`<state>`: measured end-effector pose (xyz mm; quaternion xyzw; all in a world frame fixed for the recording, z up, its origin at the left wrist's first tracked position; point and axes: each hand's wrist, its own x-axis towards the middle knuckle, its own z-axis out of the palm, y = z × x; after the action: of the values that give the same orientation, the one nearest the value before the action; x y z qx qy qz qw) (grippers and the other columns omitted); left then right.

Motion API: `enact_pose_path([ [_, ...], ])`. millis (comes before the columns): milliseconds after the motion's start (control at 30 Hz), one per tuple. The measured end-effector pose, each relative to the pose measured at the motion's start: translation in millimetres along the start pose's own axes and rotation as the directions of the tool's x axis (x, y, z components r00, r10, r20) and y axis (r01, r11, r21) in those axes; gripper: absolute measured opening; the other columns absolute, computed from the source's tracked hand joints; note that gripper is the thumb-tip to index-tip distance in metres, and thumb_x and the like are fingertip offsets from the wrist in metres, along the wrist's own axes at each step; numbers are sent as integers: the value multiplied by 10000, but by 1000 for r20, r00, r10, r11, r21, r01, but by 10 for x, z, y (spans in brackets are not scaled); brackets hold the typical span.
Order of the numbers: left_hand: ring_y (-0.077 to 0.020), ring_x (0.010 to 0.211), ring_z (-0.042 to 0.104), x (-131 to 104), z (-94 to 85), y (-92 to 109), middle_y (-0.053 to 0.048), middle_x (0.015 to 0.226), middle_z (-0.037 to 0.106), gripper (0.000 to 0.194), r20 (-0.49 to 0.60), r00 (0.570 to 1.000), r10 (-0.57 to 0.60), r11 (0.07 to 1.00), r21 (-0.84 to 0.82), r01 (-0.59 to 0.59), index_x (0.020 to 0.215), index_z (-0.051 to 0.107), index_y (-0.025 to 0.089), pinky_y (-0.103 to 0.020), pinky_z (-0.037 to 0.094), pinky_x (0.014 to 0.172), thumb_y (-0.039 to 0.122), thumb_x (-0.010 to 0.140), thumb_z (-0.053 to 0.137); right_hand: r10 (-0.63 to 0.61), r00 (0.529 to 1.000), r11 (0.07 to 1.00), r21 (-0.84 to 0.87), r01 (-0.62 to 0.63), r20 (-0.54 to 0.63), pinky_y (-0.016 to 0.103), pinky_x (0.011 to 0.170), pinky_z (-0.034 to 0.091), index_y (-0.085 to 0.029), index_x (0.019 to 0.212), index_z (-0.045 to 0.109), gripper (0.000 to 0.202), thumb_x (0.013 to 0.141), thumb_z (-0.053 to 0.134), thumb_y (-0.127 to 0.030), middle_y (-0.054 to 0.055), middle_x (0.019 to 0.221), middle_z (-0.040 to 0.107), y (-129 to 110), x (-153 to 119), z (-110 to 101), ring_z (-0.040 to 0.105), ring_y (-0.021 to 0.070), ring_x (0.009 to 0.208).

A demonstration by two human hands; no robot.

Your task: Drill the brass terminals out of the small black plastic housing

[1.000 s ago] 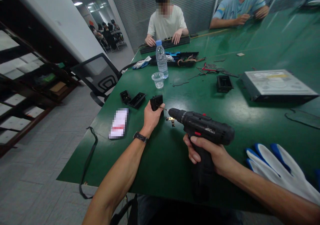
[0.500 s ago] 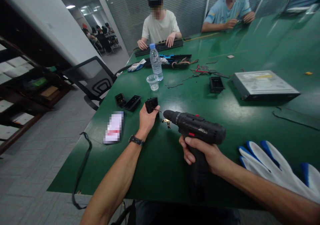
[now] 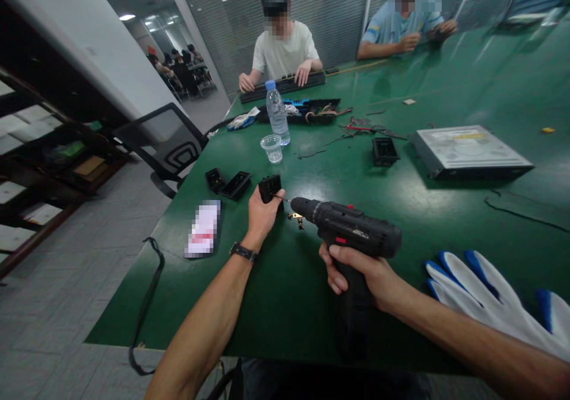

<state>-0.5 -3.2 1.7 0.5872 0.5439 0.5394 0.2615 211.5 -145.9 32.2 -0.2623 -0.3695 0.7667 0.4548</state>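
My left hand [image 3: 262,212] is closed on a small black plastic part [image 3: 269,187], held just above the green table [image 3: 285,305]. Wrapped round the handle of a black power drill [image 3: 356,228] is my right hand [image 3: 363,269]. The drill points left, and its thin bit reaches the black part beside my left thumb. Small brass-coloured pieces [image 3: 295,216] lie under the drill's chuck. Two black plastic housings [image 3: 236,184] sit to the left of my left hand.
A clear cup [image 3: 272,149] and a water bottle [image 3: 278,115] stand ahead. A metal drive box [image 3: 474,151], a black housing [image 3: 384,152] and white-blue gloves [image 3: 494,293] lie right. A phone-like object [image 3: 203,229] is left. Two people sit across.
Both hands, the black part and the drill keep almost the same positions. Across the table, one person's hand has shifted slightly left and the other person's hands have moved a little.
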Motion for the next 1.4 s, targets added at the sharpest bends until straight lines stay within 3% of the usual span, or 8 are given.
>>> enact_pose_path([
  [233,-172,813,585,-12,-12,19,-41,886,651,372,14,1000,6,1000,2,-6,979,638,162,-288,473,758,446,748,702,2,1000,1000,13,-2,-3,277,522,436,-127,904,630,184,918,548,-292,-7,524,542,18,3,-9,500,125,462],
  [1400,-166,801,571,8,-5,-10,-39,879,644,353,14,1000,26,999,18,-26,969,636,155,-274,457,745,428,753,697,-8,1000,1000,22,8,18,269,529,431,-124,859,619,178,944,506,-234,-3,529,538,8,-2,-2,508,117,474],
])
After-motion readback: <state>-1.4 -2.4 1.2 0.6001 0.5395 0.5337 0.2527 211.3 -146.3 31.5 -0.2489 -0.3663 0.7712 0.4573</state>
